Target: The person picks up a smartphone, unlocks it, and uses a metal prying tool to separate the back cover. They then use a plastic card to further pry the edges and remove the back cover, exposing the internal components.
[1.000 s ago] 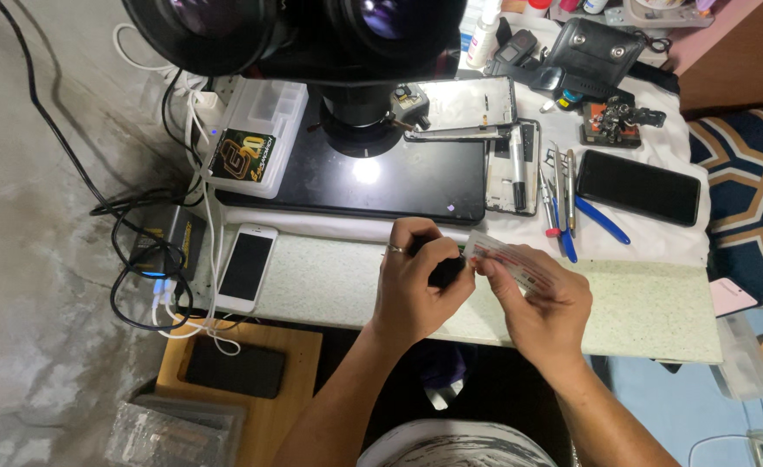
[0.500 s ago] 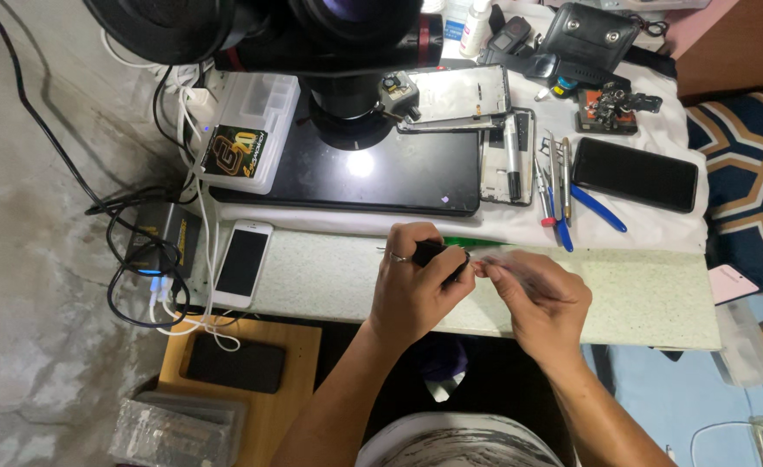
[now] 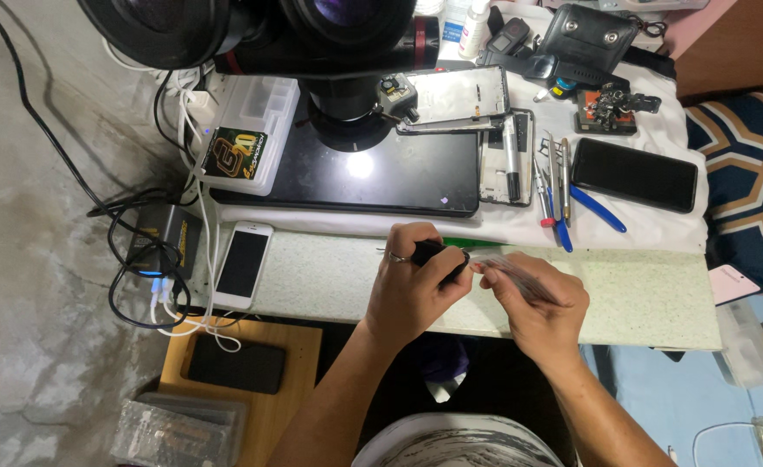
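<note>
My left hand (image 3: pixel 416 290) is closed around a black-handled tool (image 3: pixel 440 252), a ring on one finger. My right hand (image 3: pixel 537 303) pinches a thin clear strip-like piece (image 3: pixel 507 266) whose end meets the tool's tip. Both hands hover over the speckled pale green work mat (image 3: pixel 330 277), close to its middle. A short green piece (image 3: pixel 461 243) shows just behind the hands. What the clear piece is exactly I cannot tell.
A microscope (image 3: pixel 269 35) stands over a black base plate (image 3: pixel 399 173). A white phone (image 3: pixel 243 264) lies left on the mat, a black phone (image 3: pixel 634 175) at right, tweezers and blue-handled tools (image 3: pixel 563 199) between. A disassembled phone frame (image 3: pixel 455 97), white box (image 3: pixel 252 130), cables (image 3: pixel 139 259).
The view has shifted slightly. My hands stay together over the mat; the right hand has moved a little lower and right, still holding the clear piece against the tool.
</note>
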